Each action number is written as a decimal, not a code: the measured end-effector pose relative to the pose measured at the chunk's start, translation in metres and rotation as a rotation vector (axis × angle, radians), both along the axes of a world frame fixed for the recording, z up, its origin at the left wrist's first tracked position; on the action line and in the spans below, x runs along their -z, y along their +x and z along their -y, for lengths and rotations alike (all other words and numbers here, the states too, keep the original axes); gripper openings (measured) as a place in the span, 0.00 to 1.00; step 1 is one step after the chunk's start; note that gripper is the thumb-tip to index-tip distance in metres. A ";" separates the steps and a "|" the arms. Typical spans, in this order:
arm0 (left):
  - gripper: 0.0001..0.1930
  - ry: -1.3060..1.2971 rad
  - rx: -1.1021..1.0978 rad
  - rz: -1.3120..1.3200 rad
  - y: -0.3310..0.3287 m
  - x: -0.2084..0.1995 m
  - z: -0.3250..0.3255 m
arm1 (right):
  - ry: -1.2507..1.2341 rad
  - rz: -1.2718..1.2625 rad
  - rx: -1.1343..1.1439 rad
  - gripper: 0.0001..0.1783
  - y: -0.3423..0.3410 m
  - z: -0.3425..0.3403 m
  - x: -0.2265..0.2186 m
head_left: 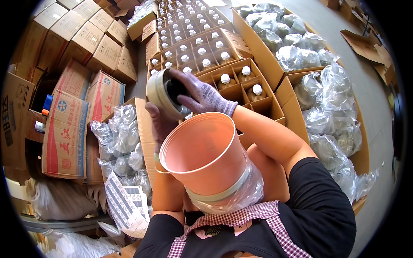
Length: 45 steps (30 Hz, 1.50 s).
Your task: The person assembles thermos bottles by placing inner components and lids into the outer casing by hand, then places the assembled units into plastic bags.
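My left hand (160,124), in a dark purple-grey glove, supports a grey-green round container (158,92) from below and from its left side. My right hand (204,95), in a lighter purple-grey glove, grips it at the mouth, fingers and thumb reaching over the dark opening. What lies inside the opening is hidden. Between my forearms, close to my body, a salmon-pink plastic tub (202,150) stands tilted with its mouth upward. Around its lower part are a pale grey band and clear plastic film (234,195).
Divided cartons of white-capped bottles (225,79) extend ahead. At right, open cartons hold plastic-wrapped items (331,103); another such carton (124,137) stands at left. Stacked cardboard boxes (66,129) line the left side. Printed sheets (125,204) lie near my left arm.
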State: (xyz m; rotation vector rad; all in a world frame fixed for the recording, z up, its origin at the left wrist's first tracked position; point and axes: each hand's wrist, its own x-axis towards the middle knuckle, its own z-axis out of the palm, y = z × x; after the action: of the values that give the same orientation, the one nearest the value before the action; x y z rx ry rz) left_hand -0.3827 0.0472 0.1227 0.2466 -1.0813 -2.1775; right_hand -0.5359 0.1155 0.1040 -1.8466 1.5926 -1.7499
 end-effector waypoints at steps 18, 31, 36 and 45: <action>0.39 -0.822 0.017 0.445 -0.019 -0.003 0.005 | 0.208 0.715 -0.373 0.28 -0.021 0.047 0.081; 0.37 -2.022 -0.188 0.695 -0.043 0.052 0.051 | 0.407 1.554 -0.631 0.24 -0.029 0.037 0.093; 0.27 -1.250 -0.394 0.459 -0.008 0.055 0.072 | 0.452 1.148 -0.288 0.38 -0.018 0.002 0.017; 0.16 -0.064 0.774 -0.186 0.015 -0.067 0.036 | 1.287 -0.414 0.767 0.21 -0.170 -0.061 0.160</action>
State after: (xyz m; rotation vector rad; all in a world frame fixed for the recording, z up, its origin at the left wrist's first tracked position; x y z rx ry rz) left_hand -0.3681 0.0117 0.1895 -0.4776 -1.2681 -2.7454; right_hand -0.7057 0.1760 -0.0564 -0.9492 2.7705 -0.0491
